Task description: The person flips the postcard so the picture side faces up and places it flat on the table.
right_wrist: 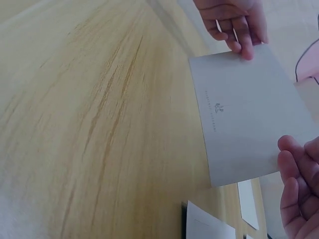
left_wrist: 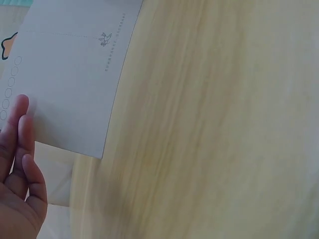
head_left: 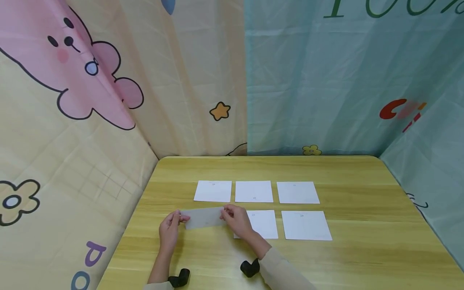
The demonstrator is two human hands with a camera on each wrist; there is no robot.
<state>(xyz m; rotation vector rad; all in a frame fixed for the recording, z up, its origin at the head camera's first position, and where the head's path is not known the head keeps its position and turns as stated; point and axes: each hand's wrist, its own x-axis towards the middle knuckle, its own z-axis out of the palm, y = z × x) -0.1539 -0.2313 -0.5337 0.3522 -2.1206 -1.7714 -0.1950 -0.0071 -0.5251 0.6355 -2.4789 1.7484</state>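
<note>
A postcard (head_left: 203, 218) is held up off the table, tilted, between two hands. Its face in the left wrist view shows a row of small ovals, a dotted line, a little drawing and a line of tiny print. My left hand (head_left: 169, 231) pinches its left end, fingers lying against the printed face. At the opposite end my right hand (head_left: 237, 220) pinches the card near its upper corner. In the right wrist view both the left hand (right_wrist: 237, 22) and the right hand (right_wrist: 301, 181) grip the same postcard (right_wrist: 244, 114).
Three white cards lie in a back row: left (head_left: 213, 191), middle (head_left: 253, 191) and right (head_left: 298, 192). Two more lie nearer, one (head_left: 264, 225) partly behind the right hand, the other (head_left: 306, 225) to its right. Printed curtains (head_left: 195, 80) surround the wooden table (head_left: 362, 257).
</note>
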